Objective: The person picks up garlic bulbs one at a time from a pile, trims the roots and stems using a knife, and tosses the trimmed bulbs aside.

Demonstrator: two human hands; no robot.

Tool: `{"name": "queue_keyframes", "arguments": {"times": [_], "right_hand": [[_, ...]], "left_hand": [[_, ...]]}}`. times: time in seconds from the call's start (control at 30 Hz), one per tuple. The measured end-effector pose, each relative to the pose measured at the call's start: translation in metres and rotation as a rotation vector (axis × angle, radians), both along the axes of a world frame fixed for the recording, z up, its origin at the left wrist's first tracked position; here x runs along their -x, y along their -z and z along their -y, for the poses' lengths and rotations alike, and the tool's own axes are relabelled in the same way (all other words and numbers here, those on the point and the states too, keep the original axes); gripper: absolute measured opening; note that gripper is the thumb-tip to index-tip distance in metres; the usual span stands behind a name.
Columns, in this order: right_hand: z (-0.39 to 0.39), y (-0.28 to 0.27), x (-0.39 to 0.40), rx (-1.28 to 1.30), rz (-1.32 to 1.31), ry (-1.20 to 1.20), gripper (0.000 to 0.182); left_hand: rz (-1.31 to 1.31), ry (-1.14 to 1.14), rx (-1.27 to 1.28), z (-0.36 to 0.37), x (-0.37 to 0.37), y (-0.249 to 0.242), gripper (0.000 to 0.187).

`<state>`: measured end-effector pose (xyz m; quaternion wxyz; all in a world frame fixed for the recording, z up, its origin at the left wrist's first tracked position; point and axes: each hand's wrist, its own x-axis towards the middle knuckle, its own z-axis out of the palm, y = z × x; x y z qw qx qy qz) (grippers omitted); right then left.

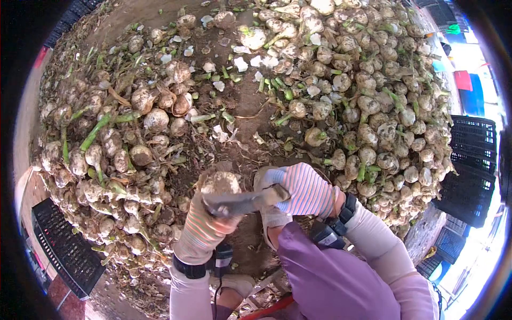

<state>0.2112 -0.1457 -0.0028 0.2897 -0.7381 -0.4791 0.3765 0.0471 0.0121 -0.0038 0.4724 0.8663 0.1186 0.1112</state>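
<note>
My left hand (209, 226), in a striped glove, is closed around a soil-covered bulb (221, 183) at the lower middle. My right hand (306, 189), also gloved, grips the handle of a curved blade (232, 204). The blade lies across the front of my left hand, just below the bulb, and hides part of those fingers. Whether its edge touches the bulb cannot be made out. Loose bulbs (156, 120) with green stem stubs lie beyond my left hand, and others (316, 137) beyond my right hand.
Large heaps of bulbs rise at left and right (368, 104). Cut stems and peel litter the soil strip (248, 114) between them. Black crates stand at lower left (66, 248) and at right (466, 170). My knee in purple cloth (333, 266) is below my right hand.
</note>
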Motion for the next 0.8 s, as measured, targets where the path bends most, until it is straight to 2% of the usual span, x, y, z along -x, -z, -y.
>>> {"name": "queue_keyframes", "arguments": {"times": [0.07, 0.1, 0.17, 0.23, 0.3, 0.33, 0.4, 0.43, 0.53, 0.6, 0.63, 0.7, 0.73, 0.77, 0.8], "right_hand": [[-0.010, -0.017, -0.002, 0.030, -0.002, -0.091, 0.023], [-0.011, -0.017, -0.002, 0.033, -0.002, -0.091, 0.023], [-0.013, -0.017, -0.001, -0.021, 0.057, -0.131, 0.023], [-0.013, -0.015, -0.001, 0.043, 0.075, -0.149, 0.023], [-0.011, -0.014, -0.001, 0.064, 0.112, -0.219, 0.042], [-0.010, -0.015, -0.001, 0.067, 0.111, -0.219, 0.042], [-0.009, -0.017, -0.001, 0.052, 0.068, -0.200, 0.024], [-0.009, -0.018, -0.001, 0.056, 0.067, -0.200, 0.024], [-0.008, -0.016, 0.000, 0.056, 0.070, -0.204, 0.025], [-0.003, -0.004, 0.003, -0.046, 0.054, -0.180, 0.029], [-0.001, -0.002, 0.003, -0.042, 0.054, -0.180, 0.029], [0.002, 0.004, -0.001, -0.004, 0.091, -0.243, 0.030], [0.004, 0.009, 0.001, 0.051, 0.180, -0.282, 0.031], [0.008, 0.020, 0.002, 0.055, 0.179, -0.282, 0.031], [0.011, 0.030, 0.001, -0.011, 0.157, -0.264, 0.041]], "left_hand": [[-0.823, -0.166, 0.808, -0.003, -0.001, -0.013, 0.030], [-0.823, -0.165, 0.811, -0.001, 0.000, -0.012, 0.030], [-0.643, -0.248, 1.212, 0.003, 0.006, -0.005, 0.035], [-0.433, -0.328, 1.601, 0.009, 0.012, 0.004, 0.041], [-0.188, -0.411, 1.975, 0.013, 0.015, 0.009, 0.047], [-0.188, -0.412, 1.978, 0.013, 0.016, 0.006, 0.047], [-0.281, -0.151, 1.451, 0.010, 0.015, -0.003, 0.048], [-0.282, -0.150, 1.455, 0.011, 0.013, -0.005, 0.048], [-0.344, -0.407, 1.897, 0.019, 0.001, -0.010, 0.040], [-0.387, -0.594, 2.185, 0.024, -0.003, -0.011, 0.035], [-0.388, -0.593, 2.189, 0.024, -0.001, -0.008, 0.035], [-0.187, 0.020, 2.729, 0.022, 0.007, -0.001, 0.029], [-0.320, -0.172, 2.277, 0.024, 0.014, -0.007, 0.027], [-0.322, -0.172, 2.280, 0.023, 0.008, -0.015, 0.027], [-0.430, -0.320, 2.433, 0.023, -0.002, -0.025, 0.023]]}}
